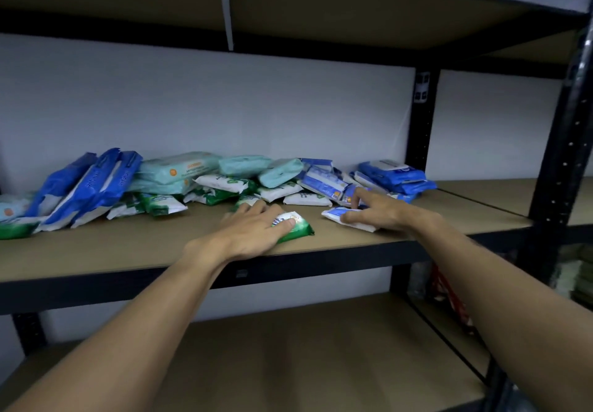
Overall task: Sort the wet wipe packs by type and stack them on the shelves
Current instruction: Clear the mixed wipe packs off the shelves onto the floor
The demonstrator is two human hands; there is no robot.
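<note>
A heap of wet wipe packs lies along the back of the middle shelf [128, 244]: big blue packs [96, 183] at the left, pale teal packs [179, 169] in the middle, small green-and-white packs [221, 188] in front of them, and more blue packs [394, 175] at the right. My left hand [253, 228] lies over a small green-and-white pack [298, 223] near the shelf's front edge, thumb along its side. My right hand [375, 211] holds a small blue-and-white pack [333, 212] flat on the shelf, its index finger reaching towards the blue heap.
A black upright post [420, 122] stands behind the right end of the heap, and another post [564, 161] is nearer at the right. The lower shelf [288, 347] shows bare board. An upper shelf [321, 3] hangs overhead. Red items [449, 296] sit low right.
</note>
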